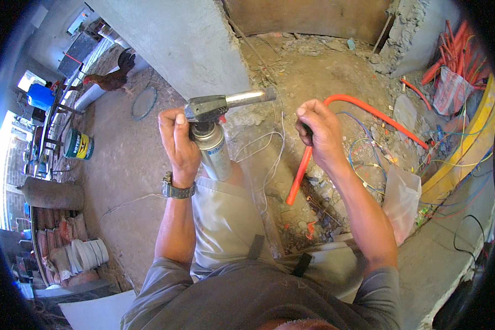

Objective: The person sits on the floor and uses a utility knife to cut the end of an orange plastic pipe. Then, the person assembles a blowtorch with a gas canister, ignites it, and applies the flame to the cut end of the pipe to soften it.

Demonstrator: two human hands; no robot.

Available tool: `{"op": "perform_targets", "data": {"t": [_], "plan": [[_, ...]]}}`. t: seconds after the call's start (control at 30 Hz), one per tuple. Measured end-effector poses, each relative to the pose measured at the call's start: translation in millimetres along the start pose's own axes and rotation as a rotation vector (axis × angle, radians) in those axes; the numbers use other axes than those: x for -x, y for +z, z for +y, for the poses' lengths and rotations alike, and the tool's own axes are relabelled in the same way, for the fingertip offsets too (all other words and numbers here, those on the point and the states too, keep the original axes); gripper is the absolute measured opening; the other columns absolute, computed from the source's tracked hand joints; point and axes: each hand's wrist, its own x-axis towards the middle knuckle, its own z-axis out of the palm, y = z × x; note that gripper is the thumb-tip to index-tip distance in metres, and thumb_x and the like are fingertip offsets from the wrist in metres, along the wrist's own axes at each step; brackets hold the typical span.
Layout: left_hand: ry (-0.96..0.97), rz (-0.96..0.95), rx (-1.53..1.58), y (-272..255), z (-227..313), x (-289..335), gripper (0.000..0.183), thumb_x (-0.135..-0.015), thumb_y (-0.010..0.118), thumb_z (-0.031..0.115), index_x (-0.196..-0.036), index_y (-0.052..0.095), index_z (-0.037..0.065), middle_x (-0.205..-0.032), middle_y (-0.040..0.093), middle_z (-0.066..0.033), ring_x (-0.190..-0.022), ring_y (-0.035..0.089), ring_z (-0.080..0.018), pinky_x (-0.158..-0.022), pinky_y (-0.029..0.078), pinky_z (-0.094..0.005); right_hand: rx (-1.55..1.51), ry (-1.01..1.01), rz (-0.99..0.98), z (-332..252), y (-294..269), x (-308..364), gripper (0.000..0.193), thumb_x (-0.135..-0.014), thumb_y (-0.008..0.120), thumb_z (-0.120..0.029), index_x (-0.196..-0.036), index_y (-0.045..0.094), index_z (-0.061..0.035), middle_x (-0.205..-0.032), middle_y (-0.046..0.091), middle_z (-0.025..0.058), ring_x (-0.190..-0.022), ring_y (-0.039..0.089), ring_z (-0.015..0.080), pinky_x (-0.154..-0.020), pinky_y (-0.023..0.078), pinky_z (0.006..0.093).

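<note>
One gas torch [210, 107], gripped in the left hand [179, 146], points rightward toward the bent orange pipe [377, 114] behind the curled right hand [320, 131], whose hold I cannot tell.

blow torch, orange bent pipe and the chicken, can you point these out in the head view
Blow torch [211, 144], head view: upper part of the metal canister.
Orange bent pipe [368, 108], head view: long stretch right of the bend.
Chicken [112, 81], head view: its brown body.

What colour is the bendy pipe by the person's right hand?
The bendy pipe is bright orange-red; the head view shows it best.
</note>
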Motion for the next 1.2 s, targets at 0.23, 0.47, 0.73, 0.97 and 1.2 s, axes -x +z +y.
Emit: {"op": "perform_targets", "data": {"t": [0.23, 0.47, 0.73, 0.97, 1.2], "plan": [[-0.058, -0.021, 0.037, -3, -2, 1, 0.021, -0.108, 0.045, 0.017, -0.102, 0.056, 0.001, -0.097, 0.054, -0.0085, -0.092, 0.047, -0.0178, -0.086, 0.040, -0.0346, -0.037, -0.140, -0.191, -1, 24, -24, 0.022, -0.095, 0.069, -0.016, -0.112, 0.056, -0.0090, -0.069, 0.050, -0.0055, -0.055, 0.040, 0.0044, -0.049, 0.026, 0.0229], [-0.065, -0.011, 0.044, -6, -4, 0, 0.021, -0.107, 0.045, 0.017, -0.101, 0.055, 0.000, -0.097, 0.053, -0.0084, -0.091, 0.046, -0.0178, -0.085, 0.041, -0.0345, -0.016, -0.242, -0.185, 4, 37, -32, 0.011, -0.096, 0.066, -0.010, -0.104, 0.061, -0.0047, -0.072, 0.053, -0.0067, -0.060, 0.043, 0.0037, -0.054, 0.033, 0.0233], [-0.035, 0.004, 0.024, -11, -11, 2, 0.020, -0.108, 0.045, 0.015, -0.101, 0.056, 0.000, -0.097, 0.054, -0.0088, -0.090, 0.047, -0.0176, -0.084, 0.041, -0.0339, 0.062, 0.273, -0.175, 23, -6, 10, 0.015, -0.098, 0.071, -0.018, -0.101, 0.059, -0.0082, -0.068, 0.053, -0.0026, -0.053, 0.045, 0.0059, -0.045, 0.032, 0.0236], [-0.049, 0.007, 0.054, -9, -7, 0, 0.020, -0.110, 0.045, 0.016, -0.104, 0.058, 0.001, -0.099, 0.055, -0.0082, -0.090, 0.047, -0.0166, -0.084, 0.041, -0.0342, 0.167, 0.648, -0.130, 75, -71, 68, 0.017, -0.100, 0.072, -0.018, -0.097, 0.059, -0.0066, -0.071, 0.058, -0.0008, -0.052, 0.049, 0.0070, -0.043, 0.034, 0.0244], [-0.130, 0.029, 0.374, -7, -13, 6, 0.022, -0.105, 0.061, 0.022, -0.111, 0.058, 0.002, -0.104, 0.063, -0.0081, -0.093, 0.057, -0.0131, -0.086, 0.048, -0.0308, 0.328, 0.671, -0.144, 112, -72, 81, 0.020, -0.097, 0.074, -0.023, -0.093, 0.062, -0.0072, -0.068, 0.056, -0.0001, -0.053, 0.050, 0.0090, -0.047, 0.039, 0.0280]]}}
